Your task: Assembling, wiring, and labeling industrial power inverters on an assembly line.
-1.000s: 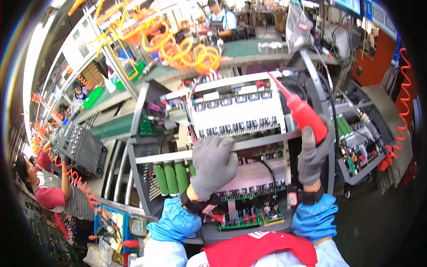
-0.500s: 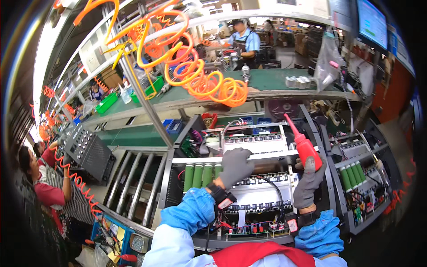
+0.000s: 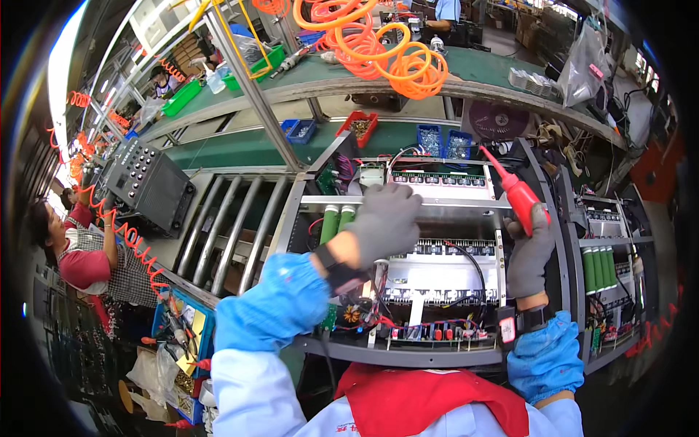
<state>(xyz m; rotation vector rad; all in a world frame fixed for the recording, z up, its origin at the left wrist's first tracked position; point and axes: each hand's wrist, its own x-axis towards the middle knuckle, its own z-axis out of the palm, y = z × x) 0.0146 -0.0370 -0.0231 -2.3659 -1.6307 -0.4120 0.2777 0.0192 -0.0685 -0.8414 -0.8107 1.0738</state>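
An open dark-grey equipment chassis (image 3: 429,357) stands before me, filled with circuit boards, wiring and green cylindrical parts (image 3: 330,224). Grey gloves cover both hands. My left hand (image 3: 387,221) is over the chassis at its metal crossbar (image 3: 466,204), fingers curled and bunched; whatever they may hold is hidden beneath the glove. At the chassis's right side, my right hand (image 3: 530,251) grips a red squeeze bottle (image 3: 522,200). The bottle is tilted, its long thin nozzle pointing up and away to the left.
A similar chassis (image 3: 619,240) stands at right. Metal rollers (image 3: 231,226) lie to the left, beside a grey control unit (image 3: 149,186) and another person (image 3: 87,255). Red (image 3: 358,127) and blue (image 3: 429,140) bins of small parts sit beyond. Orange coiled hoses (image 3: 415,69) hang above.
My view has tipped downward, bringing the bins and the chassis front into fuller sight. My left hand's fingers are more bunched. The red bottle stays in my right hand.
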